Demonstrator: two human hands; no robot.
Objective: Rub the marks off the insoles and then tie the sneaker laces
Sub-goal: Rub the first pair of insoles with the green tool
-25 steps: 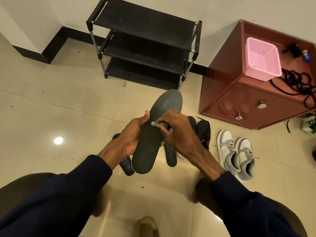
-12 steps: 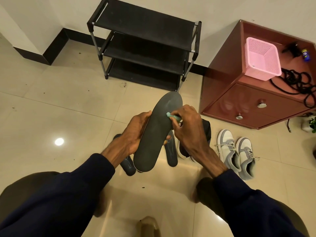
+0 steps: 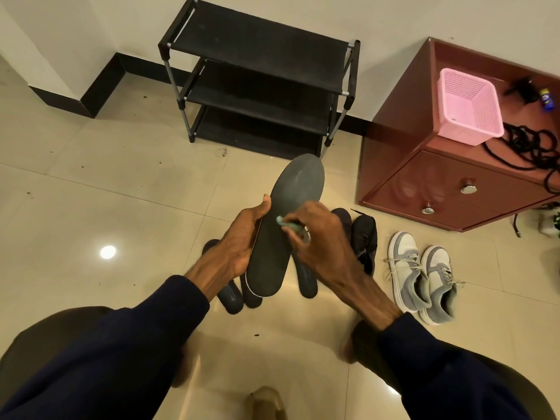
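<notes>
My left hand (image 3: 242, 241) grips a dark grey insole (image 3: 291, 207) by its left edge and holds it above the floor, toe end pointing away. My right hand (image 3: 318, 241) pinches a small pale green eraser (image 3: 286, 224) whose tip presses on the middle of the insole. Several other dark insoles (image 3: 306, 278) lie on the tiles beneath my hands. A black sneaker (image 3: 365, 237) stands just right of my right hand. A pair of grey and white sneakers (image 3: 422, 280) with loose laces stands further right.
A black three-tier shoe rack (image 3: 260, 74) stands against the wall ahead. A red-brown cabinet (image 3: 454, 183) at the right carries a pink basket (image 3: 469, 107) and a coiled black cord (image 3: 530, 147). Glossy beige tiles (image 3: 106, 201) cover the floor.
My right hand slid the eraser up toward the toe half of the insole, then back down to its middle. My left hand kept its grip on the insole.
</notes>
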